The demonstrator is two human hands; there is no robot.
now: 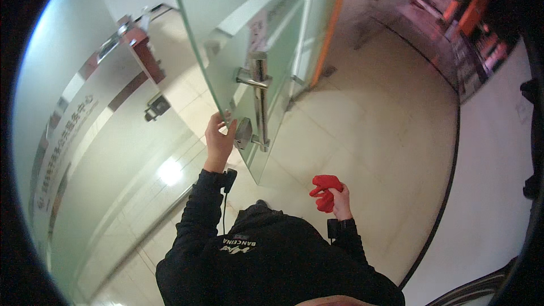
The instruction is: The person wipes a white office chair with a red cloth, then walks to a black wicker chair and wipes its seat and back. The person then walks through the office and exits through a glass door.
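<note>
A frosted glass door (226, 51) stands swung open in front of me. My left hand (218, 141) is at its free edge, thumb on the near side beside the metal lock (243, 134) and fingers curled round the edge, partly hidden. Just right of the lock runs the upright metal pull handle (260, 99), which the hand does not touch. Lower down on the right, my right hand (341, 201) is closed round a crumpled red cloth (326, 187), held over the floor away from the door.
A fixed glass wall (79, 153) with printed lettering spans the left side, and a metal lock (157, 106) sits on its edge. Tiled floor (362, 136) stretches ahead and right to a white wall (487, 170) with dark skirting. Farther off at upper right are blurred pinkish and orange things.
</note>
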